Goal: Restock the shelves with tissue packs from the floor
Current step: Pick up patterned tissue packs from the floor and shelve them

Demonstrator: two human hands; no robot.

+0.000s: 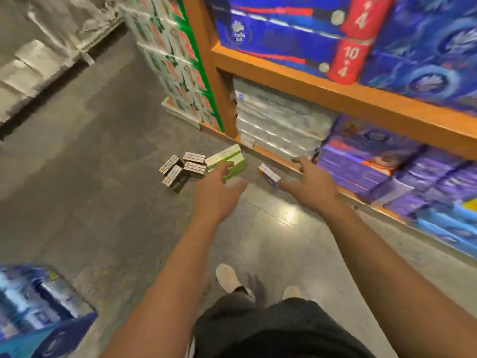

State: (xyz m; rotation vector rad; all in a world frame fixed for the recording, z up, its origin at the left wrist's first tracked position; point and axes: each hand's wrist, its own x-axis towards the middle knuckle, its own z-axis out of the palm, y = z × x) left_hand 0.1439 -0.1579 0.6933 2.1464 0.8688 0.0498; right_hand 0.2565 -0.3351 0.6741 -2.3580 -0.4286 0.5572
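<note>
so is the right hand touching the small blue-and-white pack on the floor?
Apart. The head view shows floor between the right hand and the small blue-and-white pack.

Bottled water packs sit on the floor.

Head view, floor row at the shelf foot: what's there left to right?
Cluster of small brown packs → green-and-white pack with the left hand reaching at it → small white-and-purple pack → right hand, open, holding nothing.

Red pack labels read "10+4" (twice).
</note>
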